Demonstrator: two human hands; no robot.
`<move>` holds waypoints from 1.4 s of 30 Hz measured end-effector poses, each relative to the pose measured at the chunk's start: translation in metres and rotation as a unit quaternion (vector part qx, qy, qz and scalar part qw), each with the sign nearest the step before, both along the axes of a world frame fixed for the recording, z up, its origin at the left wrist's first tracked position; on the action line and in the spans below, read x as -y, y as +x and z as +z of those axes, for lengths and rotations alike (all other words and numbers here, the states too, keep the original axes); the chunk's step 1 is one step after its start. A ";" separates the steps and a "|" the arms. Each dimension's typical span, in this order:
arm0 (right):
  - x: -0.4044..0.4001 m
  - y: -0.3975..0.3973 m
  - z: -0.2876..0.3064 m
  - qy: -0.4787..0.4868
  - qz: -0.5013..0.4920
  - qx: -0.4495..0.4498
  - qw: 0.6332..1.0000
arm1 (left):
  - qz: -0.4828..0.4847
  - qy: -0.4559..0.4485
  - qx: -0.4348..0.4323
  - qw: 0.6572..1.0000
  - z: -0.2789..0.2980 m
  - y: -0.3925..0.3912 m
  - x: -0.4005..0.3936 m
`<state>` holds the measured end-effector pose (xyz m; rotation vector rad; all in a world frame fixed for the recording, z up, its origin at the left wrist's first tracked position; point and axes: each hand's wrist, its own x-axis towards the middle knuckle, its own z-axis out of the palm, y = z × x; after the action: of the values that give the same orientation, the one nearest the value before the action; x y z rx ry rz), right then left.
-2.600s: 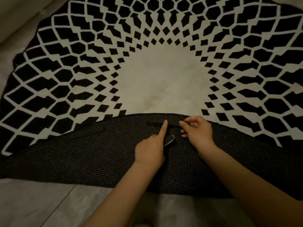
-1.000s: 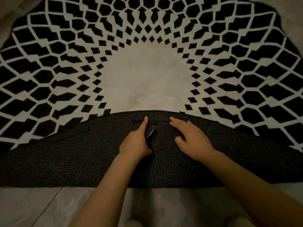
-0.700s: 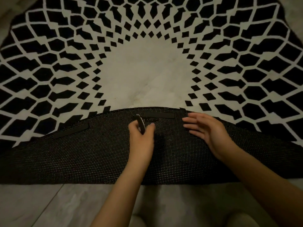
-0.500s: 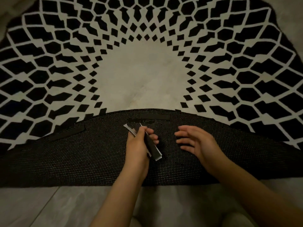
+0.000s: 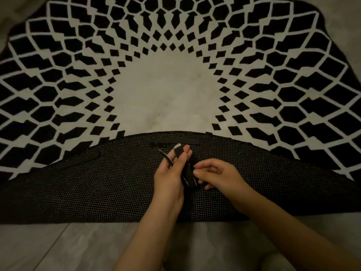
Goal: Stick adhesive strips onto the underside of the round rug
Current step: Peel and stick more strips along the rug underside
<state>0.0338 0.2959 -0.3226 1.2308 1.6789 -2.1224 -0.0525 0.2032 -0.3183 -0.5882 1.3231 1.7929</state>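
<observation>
Strips [image 5: 184, 169] gripped by left hand [image 5: 171, 178], pinched by right hand [image 5: 218, 176], may stick together while peeling.

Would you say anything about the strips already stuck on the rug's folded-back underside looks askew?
Slightly: the left strip slants, while the middle strip lies level. Each seems to follow the rug's curved edge, so nothing looks wrong.

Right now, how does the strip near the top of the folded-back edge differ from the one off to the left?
The top strip lies level, right above the left hand; the left strip lies slanted, away from both hands. Both are dark, flat on the rug's dotted underside, near its curved edge.
</observation>
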 end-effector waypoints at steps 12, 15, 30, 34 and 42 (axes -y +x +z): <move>-0.001 0.005 -0.004 -0.006 0.008 0.022 1.000 | -0.031 0.024 0.061 0.997 0.000 0.008 -0.009; -0.004 0.004 -0.004 -0.057 -0.006 0.041 0.998 | -0.056 0.002 0.038 0.998 0.000 0.009 -0.008; -0.021 0.009 0.002 -0.126 -0.135 0.033 0.982 | 0.077 -0.068 -0.017 0.995 0.000 -0.020 0.003; -0.027 0.013 0.001 -0.103 -0.157 0.027 0.982 | 0.075 -0.099 0.000 0.992 -0.001 -0.021 0.007; -0.039 0.018 -0.005 -0.138 -0.157 0.001 0.978 | -0.018 -0.097 -0.044 0.994 -0.001 -0.015 0.012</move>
<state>0.0516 0.3351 -0.3271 1.4831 1.1952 -2.4274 -0.0679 0.1914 -0.3193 -0.5899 1.5708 1.6893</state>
